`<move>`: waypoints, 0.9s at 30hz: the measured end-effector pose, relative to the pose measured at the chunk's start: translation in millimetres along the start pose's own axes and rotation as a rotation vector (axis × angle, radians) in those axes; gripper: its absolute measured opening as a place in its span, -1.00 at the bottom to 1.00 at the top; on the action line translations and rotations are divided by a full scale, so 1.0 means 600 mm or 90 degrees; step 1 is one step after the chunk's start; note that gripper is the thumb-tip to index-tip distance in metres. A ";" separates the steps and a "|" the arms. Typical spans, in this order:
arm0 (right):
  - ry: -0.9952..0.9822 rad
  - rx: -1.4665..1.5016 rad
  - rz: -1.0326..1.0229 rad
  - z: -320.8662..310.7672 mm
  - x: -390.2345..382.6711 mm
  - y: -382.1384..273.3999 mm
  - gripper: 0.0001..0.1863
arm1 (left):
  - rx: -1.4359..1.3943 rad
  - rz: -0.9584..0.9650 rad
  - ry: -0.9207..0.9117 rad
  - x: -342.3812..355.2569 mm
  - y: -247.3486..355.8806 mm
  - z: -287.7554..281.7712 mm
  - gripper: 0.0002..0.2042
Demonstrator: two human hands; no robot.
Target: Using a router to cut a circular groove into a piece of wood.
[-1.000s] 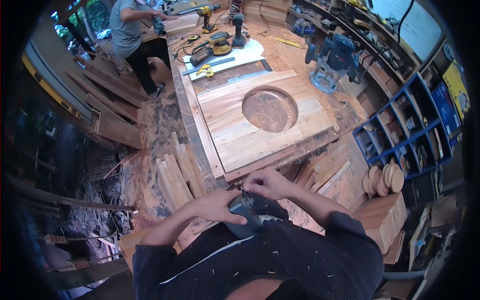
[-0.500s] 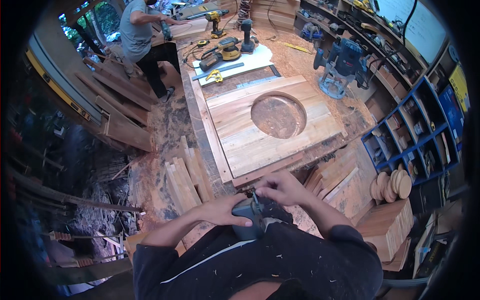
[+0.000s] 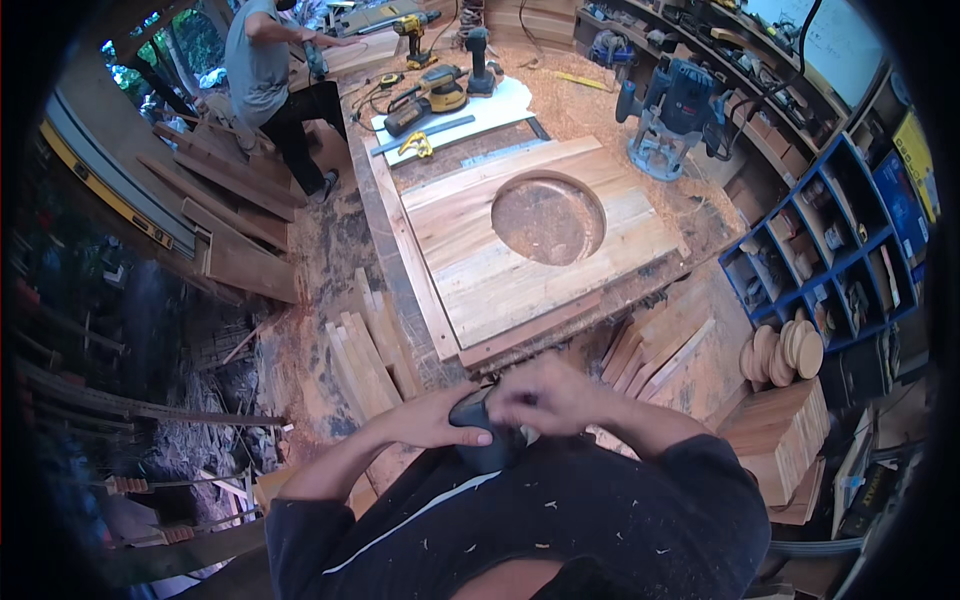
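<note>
Close to my body, my left hand (image 3: 437,417) is wrapped round a dark grey, rounded tool body (image 3: 487,447); its thumb lies across the near side. The tool's exact kind does not show. My right hand (image 3: 548,398) is at the tool's right side with its fingers curled, blurred by motion, so I cannot see whether anything is in them. Beyond both hands, a light wooden panel (image 3: 455,285) with a large round recess (image 3: 548,220) lies on the workbench (image 3: 372,225).
A blue plunge router (image 3: 672,115) stands at the bench's right. Farther back are a yellow sander (image 3: 440,90), a drill (image 3: 412,38) and a yellow clamp (image 3: 415,146). Wood strips (image 3: 360,365) stand left of the bench. Another person (image 3: 262,75) works at the far left.
My right hand has moved down and slightly left across the tool, and is now blurred. My left hand keeps its hold. The whole view has shifted slightly.
</note>
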State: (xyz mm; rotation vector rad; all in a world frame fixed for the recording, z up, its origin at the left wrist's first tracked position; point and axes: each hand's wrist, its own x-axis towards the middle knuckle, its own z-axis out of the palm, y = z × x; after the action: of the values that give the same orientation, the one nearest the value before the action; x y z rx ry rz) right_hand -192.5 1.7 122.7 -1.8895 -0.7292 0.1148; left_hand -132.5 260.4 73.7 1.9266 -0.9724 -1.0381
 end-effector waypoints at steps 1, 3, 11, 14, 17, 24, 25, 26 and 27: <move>0.053 -0.032 0.028 -0.001 0.011 0.012 -0.91 | -0.006 0.015 -0.006 0.006 -0.002 0.000 -0.04; 0.063 0.026 0.188 0.002 0.016 0.062 -0.90 | -0.021 0.022 0.001 0.003 0.016 -0.006 -0.07; -0.016 0.119 0.122 0.014 -0.028 0.015 -0.91 | -0.073 0.022 -0.039 0.014 -0.013 0.000 -0.08; 0.059 0.053 0.191 -0.006 0.005 0.052 -0.89 | -0.062 0.014 -0.045 0.020 -0.018 0.004 -0.04; 0.068 0.202 0.288 0.019 -0.025 0.114 -0.85 | -0.057 0.072 0.008 0.014 -0.037 0.000 -0.02; 0.124 0.330 0.300 0.040 -0.039 0.130 -0.81 | -0.248 -0.130 -0.078 0.005 0.020 -0.036 -0.30; 0.067 0.242 0.292 0.041 -0.047 0.131 -0.85 | -0.288 -0.079 -0.101 0.010 -0.001 -0.027 -0.37; 0.010 0.153 0.282 0.042 -0.056 0.131 -0.88 | -0.290 -0.080 -0.100 0.004 -0.013 -0.022 -0.37; -0.056 0.186 0.246 0.042 -0.072 0.123 -0.90 | -0.296 -0.073 -0.066 0.004 -0.015 -0.022 -0.38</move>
State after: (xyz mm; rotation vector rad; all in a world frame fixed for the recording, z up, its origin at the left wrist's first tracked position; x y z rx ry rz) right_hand -205.5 -19.9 37.0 -1.7286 -0.3718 0.5239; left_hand -117.5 265.2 70.6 1.5667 -0.6099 -1.3095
